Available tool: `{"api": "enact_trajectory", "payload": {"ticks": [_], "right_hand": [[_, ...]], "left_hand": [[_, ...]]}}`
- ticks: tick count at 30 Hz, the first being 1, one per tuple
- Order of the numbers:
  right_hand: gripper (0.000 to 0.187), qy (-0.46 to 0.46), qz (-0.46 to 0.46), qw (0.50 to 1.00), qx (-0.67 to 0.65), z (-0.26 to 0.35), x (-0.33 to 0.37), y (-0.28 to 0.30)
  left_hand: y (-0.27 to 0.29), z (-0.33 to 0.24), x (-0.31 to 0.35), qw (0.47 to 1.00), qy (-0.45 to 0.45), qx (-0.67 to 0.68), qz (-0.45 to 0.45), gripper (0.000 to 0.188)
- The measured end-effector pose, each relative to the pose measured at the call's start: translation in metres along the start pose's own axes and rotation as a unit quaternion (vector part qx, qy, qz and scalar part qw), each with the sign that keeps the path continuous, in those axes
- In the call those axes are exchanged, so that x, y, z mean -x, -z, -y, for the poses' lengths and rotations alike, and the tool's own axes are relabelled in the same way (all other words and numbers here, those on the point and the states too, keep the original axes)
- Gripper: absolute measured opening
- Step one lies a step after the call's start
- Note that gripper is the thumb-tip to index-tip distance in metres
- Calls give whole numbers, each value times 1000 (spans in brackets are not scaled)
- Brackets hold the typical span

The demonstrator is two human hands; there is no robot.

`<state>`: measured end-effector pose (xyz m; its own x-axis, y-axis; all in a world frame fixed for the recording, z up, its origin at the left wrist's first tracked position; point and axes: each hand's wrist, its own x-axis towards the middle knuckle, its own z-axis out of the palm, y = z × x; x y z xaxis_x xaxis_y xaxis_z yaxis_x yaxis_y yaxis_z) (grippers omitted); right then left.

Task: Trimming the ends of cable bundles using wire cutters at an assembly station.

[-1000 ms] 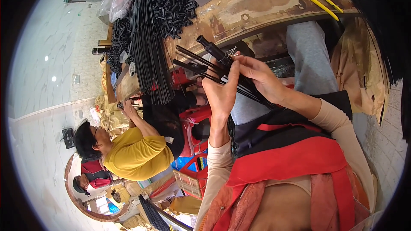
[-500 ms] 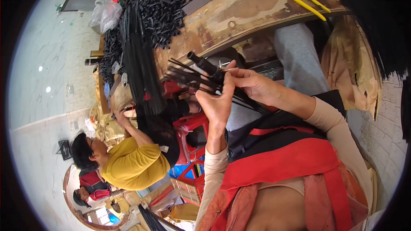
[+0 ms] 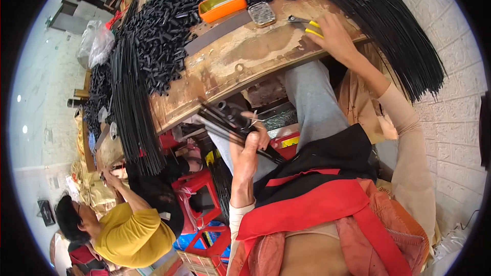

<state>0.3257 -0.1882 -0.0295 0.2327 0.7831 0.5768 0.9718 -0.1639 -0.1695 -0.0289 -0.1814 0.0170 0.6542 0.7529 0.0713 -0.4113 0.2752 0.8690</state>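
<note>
My left hand is closed around a bundle of thin black rods and a black tubular fitting, held tilted above my lap. A short bit of thin wire shows beside the fitting. At the bench's near edge, my right hand has its fingers wrapped over the yellow handles of a pair of pliers. Their dark jaws point left on the wood. Part of the handles is hidden by my fingers.
The worn wooden bench bears a heap of short black tubes, an orange tray, a small clear box and a grey strip. Long black rods overhang both ends. A person in yellow sits left beside red stools.
My right hand has left the fitting, reached up to the bench and taken hold of the pliers. My left hand still holds the rods and fitting. The view has shifted toward the right.
</note>
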Motion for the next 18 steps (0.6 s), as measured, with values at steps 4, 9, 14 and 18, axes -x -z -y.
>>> {"api": "enact_trajectory", "payload": {"ticks": [4, 9, 14, 18], "right_hand": [[32, -172, 56, 865, -468, 23, -4, 22], [38, -221, 409, 665, -585, 110, 26, 83], [34, 45, 288, 881, -373, 148, 54, 104], [66, 137, 227, 933, -243, 159, 54, 102]], "left_hand": [[-6, -2, -2, 997, 40, -4, -64, 32], [4, -6, 0, 995, 33, -21, -91, 16], [3, -4, -3, 995, 8, -41, -93, 37], [2, -5, 1, 998, 2, -53, -45, 65]]}}
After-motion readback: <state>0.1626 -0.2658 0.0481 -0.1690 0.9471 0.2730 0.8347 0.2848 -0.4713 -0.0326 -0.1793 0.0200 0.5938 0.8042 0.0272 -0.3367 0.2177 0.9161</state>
